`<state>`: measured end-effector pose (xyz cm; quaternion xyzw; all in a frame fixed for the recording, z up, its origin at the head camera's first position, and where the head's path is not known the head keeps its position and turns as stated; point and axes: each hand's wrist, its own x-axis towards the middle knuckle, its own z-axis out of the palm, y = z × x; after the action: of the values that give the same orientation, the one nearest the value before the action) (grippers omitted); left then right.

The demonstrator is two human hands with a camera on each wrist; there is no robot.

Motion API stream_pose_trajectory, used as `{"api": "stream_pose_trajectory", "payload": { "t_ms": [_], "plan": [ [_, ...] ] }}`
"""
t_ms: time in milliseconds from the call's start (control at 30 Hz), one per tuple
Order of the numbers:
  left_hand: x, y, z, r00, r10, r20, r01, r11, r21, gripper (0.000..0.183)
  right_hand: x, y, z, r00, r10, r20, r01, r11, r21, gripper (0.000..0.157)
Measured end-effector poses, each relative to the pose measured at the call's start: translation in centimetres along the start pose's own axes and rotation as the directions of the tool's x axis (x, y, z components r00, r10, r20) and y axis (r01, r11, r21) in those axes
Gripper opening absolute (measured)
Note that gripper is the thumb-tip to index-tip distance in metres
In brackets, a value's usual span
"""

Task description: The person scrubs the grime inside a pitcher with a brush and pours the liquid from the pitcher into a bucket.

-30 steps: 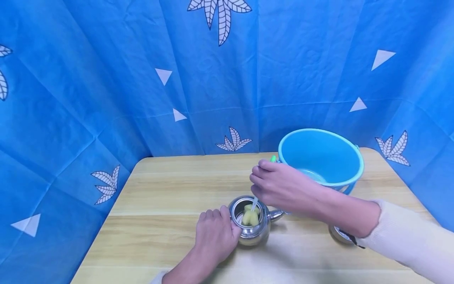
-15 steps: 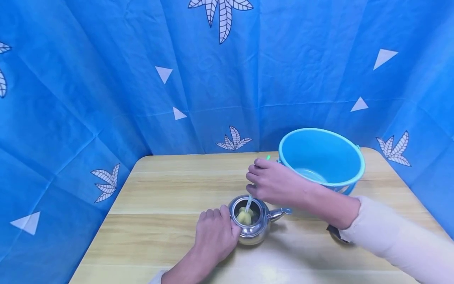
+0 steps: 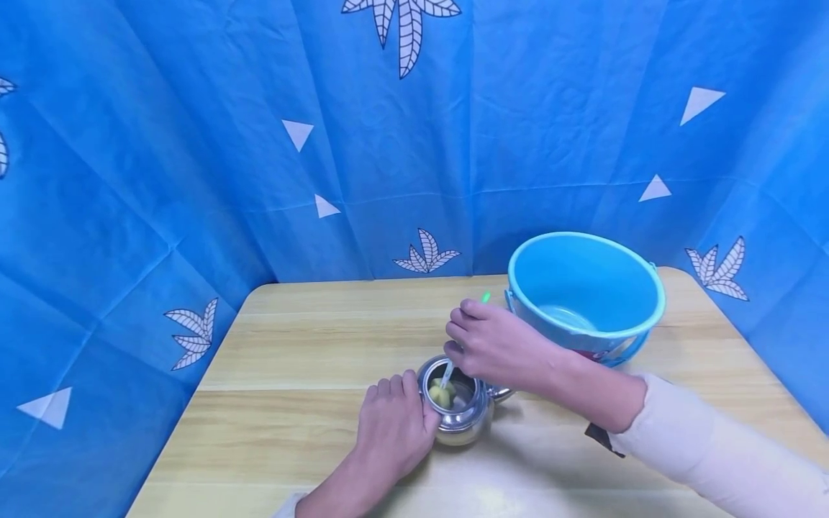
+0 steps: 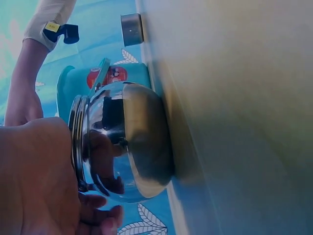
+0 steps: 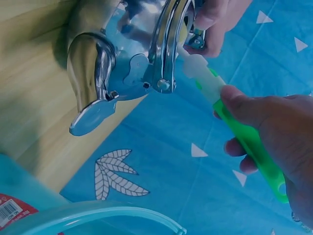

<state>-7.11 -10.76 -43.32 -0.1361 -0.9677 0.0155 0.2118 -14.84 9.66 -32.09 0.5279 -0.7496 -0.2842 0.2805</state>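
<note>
A shiny steel teapot [image 3: 461, 430] stands upright on the wooden table with its top uncovered. My left hand [image 3: 396, 421] grips it at the left side of its rim; the curled fingers show beneath the rim in the left wrist view. My right hand [image 3: 497, 344], above the opening, holds a sponge bottle brush by its green and white handle [image 5: 244, 137]. Inside the teapot sits the brush's pale yellow sponge head [image 3: 440, 396], against the left part of the opening. The spout [image 5: 88, 73] points right, partly covered by my right hand in the head view.
Behind my right forearm stands a light blue bucket [image 3: 586, 277] with a handle. A small metal container [image 4: 132, 30] shows in the left wrist view; my right sleeve hides its place in the head view. A blue curtain [image 3: 363, 144] hangs around the table [image 3: 291, 360].
My right hand has moved a little left and down with the brush, and the sponge head has shifted left and deeper inside the teapot. My left hand stays in place on the teapot.
</note>
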Motion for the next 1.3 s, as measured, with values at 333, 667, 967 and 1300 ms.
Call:
{"api": "stream_pose_trajectory", "payload": {
  "t_ms": [333,667,967,1300],
  "plan": [
    [0.4,-1.5,0.5,0.933,0.016,0.361,0.205,0.799,-0.565,0.076,-0.3,-0.3,0.1,1.0,0.01,0.026,-0.01,1.0,-0.011,0.024],
    [2.8,-2.8,0.7,0.91,0.146,0.389,0.231,0.6,-0.766,0.094,-0.5,-0.4,0.2,0.999,0.007,0.048,-0.007,1.0,-0.008,0.025],
    [4.1,-3.3,0.8,0.877,0.202,0.436,0.258,0.566,-0.783,0.097,-0.5,-0.4,0.4,1.0,0.012,0.02,-0.013,1.0,0.029,0.03],
    [4.6,-3.2,0.9,0.868,0.185,0.462,0.285,0.576,-0.766,0.094,-0.3,-1.2,0.2,0.995,0.06,-0.085,-0.059,0.998,0.02,0.022]
  ]
}}
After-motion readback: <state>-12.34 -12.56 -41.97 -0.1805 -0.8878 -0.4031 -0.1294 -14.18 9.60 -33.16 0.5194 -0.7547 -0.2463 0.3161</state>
